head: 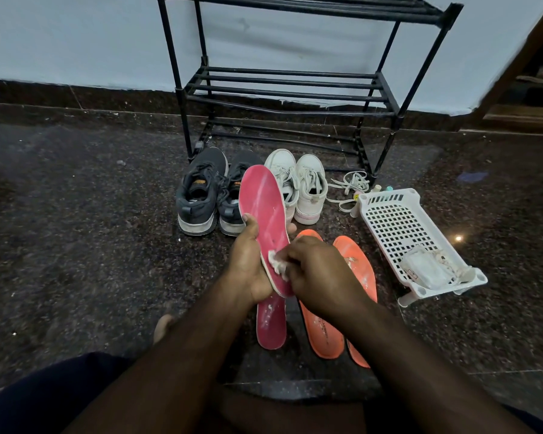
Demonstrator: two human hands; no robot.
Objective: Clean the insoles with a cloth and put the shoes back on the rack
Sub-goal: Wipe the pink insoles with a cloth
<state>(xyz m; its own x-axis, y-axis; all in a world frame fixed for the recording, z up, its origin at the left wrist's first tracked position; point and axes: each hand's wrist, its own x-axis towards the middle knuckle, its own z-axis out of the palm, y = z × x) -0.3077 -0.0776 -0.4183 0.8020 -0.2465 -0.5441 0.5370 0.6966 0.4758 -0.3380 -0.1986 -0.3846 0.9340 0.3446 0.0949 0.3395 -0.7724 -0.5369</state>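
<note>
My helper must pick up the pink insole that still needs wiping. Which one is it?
Start at the black shoe rack, then come down past the white sneakers to the floor. The pink insole lying flat, left of two orange insoles, is it; its twin is in hand.

No readable text anywhere. Left orange insole [322, 333] on the floor has a line of dark print running along its near half, too small and blurred to make out. Dark grey shoes [201, 192] carry orange tongue tags, lettering not legible. Packet [427, 270] in the white basket [389, 198] shows a small reddish mark, unreadable.
</note>
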